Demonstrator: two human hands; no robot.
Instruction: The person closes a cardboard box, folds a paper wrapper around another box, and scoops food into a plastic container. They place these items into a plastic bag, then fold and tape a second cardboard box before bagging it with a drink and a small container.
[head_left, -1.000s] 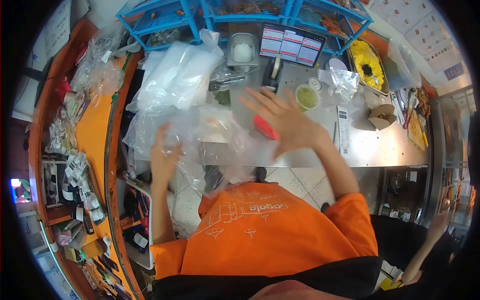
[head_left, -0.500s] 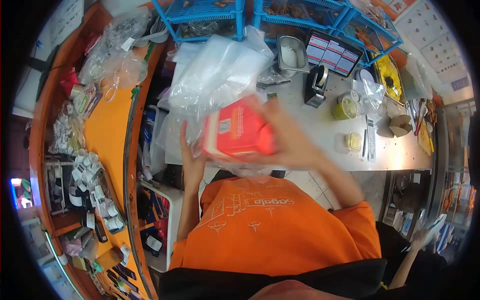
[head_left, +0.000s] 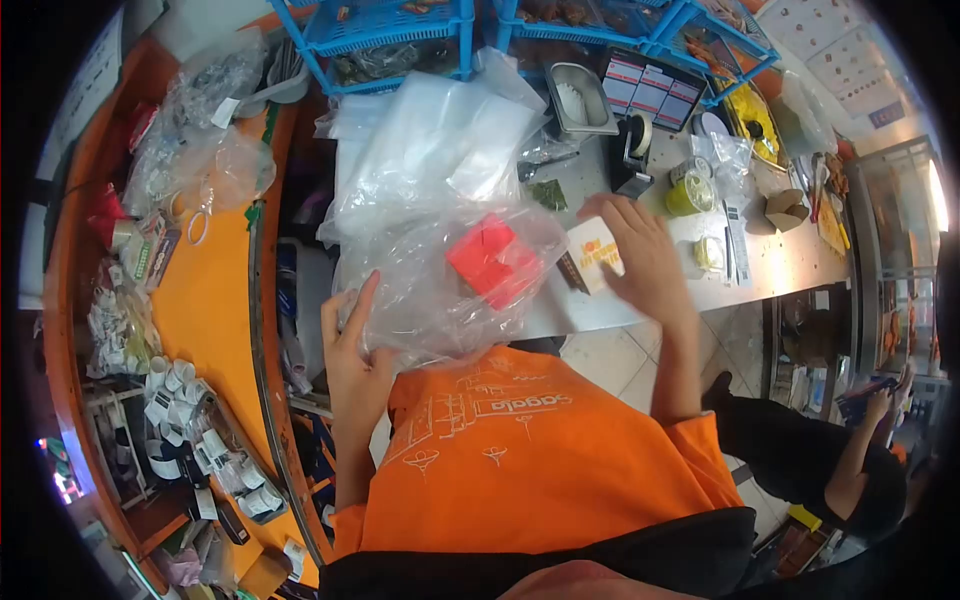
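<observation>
A red box lies inside a clear plastic bag on the metal counter. At the bag's left edge is my left hand, its fingers spread and touching the film. My right hand reaches over a small white box with yellow print, fingers on its far side and thumb on the near side. That box is just right of the bag, with a dark side panel showing. A small dark green packet lies beyond it.
A stack of clear bags lies at the back, below blue racks. Rightward are a metal pan, a tape dispenser, a tablet and cups. An orange shelf runs along the left. Another person stands at right.
The red box, earlier between my hands, now sits in the clear bag. My right hand has moved right to the white box, and my left hand has shifted left and nearer my body.
</observation>
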